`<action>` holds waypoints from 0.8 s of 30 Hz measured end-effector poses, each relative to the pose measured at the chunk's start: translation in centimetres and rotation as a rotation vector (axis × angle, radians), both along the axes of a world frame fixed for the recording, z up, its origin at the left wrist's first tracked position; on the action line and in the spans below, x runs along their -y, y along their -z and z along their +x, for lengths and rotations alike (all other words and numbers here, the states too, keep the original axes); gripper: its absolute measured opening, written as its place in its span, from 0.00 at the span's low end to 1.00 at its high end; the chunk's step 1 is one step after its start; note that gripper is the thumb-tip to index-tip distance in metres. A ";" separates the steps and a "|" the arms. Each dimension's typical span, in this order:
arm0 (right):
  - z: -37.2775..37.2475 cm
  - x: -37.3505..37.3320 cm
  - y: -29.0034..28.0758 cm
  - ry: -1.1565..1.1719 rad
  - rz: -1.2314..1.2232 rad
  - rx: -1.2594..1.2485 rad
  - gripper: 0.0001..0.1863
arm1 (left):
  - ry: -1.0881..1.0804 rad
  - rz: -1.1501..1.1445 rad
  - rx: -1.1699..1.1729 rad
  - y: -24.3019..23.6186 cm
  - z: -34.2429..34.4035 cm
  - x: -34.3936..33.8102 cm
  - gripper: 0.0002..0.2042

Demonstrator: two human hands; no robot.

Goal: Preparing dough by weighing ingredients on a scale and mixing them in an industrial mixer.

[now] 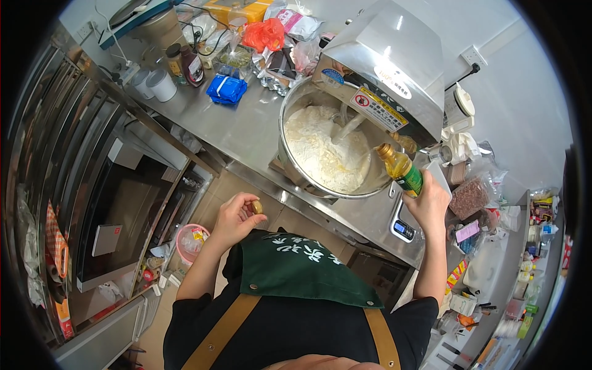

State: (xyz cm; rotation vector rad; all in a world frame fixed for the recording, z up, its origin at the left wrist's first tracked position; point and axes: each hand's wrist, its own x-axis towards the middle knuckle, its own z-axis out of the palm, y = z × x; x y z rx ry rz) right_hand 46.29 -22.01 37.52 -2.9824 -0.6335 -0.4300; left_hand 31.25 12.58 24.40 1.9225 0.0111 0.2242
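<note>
My right hand (pixel 430 202) grips a bottle of yellow oil (pixel 399 164) with a green label. The bottle tilts, its golden neck pointing up and left, at the right rim of a steel mixing bowl (pixel 284 132). White flour (pixel 324 154) with yellowish patches lies in the bowl, around the agitator (pixel 350 127) of the stand mixer (pixel 394 37). No stream of oil can be made out. Away from the bowl, on the near left, my left hand (pixel 234 222) pinches a small gold bottle cap (pixel 256 207) between its fingertips.
A digital scale (pixel 404 229) sits on the steel counter (pixel 213 128) to the bowl's right. Toward the back left are a blue packet (pixel 227 89), jars and bags. An oven (pixel 126 209) stands left, with a pink bin (pixel 192 242) on the floor. Crowded shelves (pixel 524 246) line the right.
</note>
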 end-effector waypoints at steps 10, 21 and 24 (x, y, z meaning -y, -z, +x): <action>-0.3 0.5 0.2 0.016 0.009 -0.016 0.21 | 0.024 -0.006 0.002 -1.3 0.9 0.2 0.18; -0.7 -1.6 0.5 -0.022 0.387 -0.129 0.22 | 0.203 -0.222 0.214 -9.2 9.8 4.8 0.16; -1.5 -1.8 0.8 -0.073 0.499 -0.154 0.22 | 0.258 -0.455 0.127 -11.0 12.2 7.3 0.15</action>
